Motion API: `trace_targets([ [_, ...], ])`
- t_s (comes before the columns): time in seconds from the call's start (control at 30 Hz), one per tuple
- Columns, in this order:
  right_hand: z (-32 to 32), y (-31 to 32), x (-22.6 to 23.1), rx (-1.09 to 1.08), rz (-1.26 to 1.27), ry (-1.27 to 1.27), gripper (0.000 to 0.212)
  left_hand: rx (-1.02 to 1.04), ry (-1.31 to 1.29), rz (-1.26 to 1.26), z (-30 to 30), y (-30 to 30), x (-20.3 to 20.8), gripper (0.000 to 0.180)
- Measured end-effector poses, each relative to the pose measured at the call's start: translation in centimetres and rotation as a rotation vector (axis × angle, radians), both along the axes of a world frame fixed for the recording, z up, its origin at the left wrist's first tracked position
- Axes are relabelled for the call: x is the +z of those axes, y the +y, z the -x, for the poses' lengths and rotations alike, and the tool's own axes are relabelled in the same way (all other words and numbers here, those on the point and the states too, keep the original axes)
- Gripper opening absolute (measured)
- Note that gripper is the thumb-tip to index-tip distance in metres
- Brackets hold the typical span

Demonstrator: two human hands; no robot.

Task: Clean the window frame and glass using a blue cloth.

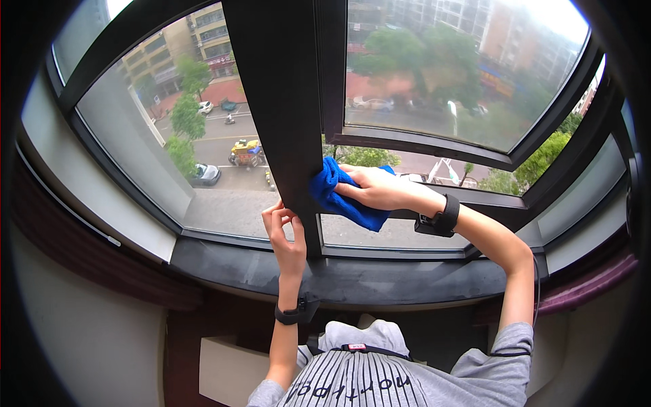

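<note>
Indoors, we hold a bunched blue cloth [363, 213] against the right edge of a dark window post [285, 115], beside the spot where a crossbar [488, 201] meets it. Our right hand [371, 188] pinches the fabric between thumb and fingers, its folds spilling out below our grip. Our left hand [285, 237] is raised at the post's left edge, fingers loosely curled and thumb bent; we cannot tell whether the fingertips touch the post. Black wristbands [296, 313] circle both our wrists.

Right of the post and above the cloth, a framed sash [434, 141] stands swung outward, its glass hazy. Left of the post, through a tall pane [224, 183], we see a yellow-loaded vehicle [246, 153], a silver car [205, 175] and green trees [187, 117]. A dark sill [400, 285] runs along the post's foot; well right of the post hangs a purple curtain [590, 288]. Below the post shows our grey shirt [475, 376].
</note>
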State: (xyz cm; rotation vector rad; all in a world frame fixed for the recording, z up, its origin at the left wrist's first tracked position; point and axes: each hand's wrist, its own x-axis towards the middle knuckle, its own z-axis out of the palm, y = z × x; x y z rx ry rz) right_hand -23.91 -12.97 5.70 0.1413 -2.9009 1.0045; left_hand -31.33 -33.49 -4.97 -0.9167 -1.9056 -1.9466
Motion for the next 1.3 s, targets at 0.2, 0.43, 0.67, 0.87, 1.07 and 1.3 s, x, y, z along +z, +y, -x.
trace_targets([
  [0.2, -0.7, 0.2, 1.3, 0.071, -0.075, -0.042, 0.053, 0.024, -0.001, 0.011, 0.0, 0.4, 0.0, 0.009],
  [0.43, -1.9, 1.3, 0.8, 0.149, -0.116, 0.076, 0.044, 0.031, -0.061, -0.066, 0.2, 0.6, -1.2, 0.009],
  [0.67, -8.1, 5.4, 0.7, 0.083, -0.182, 0.134, 0.043, 0.166, -0.080, -0.173, -1.8, 2.4, -0.8, 0.014],
  [0.87, -14.9, 9.6, 1.9, 0.002, -0.222, 0.082, 0.044, 0.130, 0.222, -0.163, -5.0, 5.3, 1.8, 0.022],
  [1.07, -16.2, 10.7, 2.1, -0.027, -0.221, 0.052, 0.047, -0.057, 0.342, -0.010, -7.3, 8.8, 2.6, 0.029],
  [1.3, -12.2, 7.6, 1.4, -0.028, -0.228, 0.104, 0.045, 0.063, 0.472, 0.268, -8.2, 12.0, 3.3, 0.036],
])
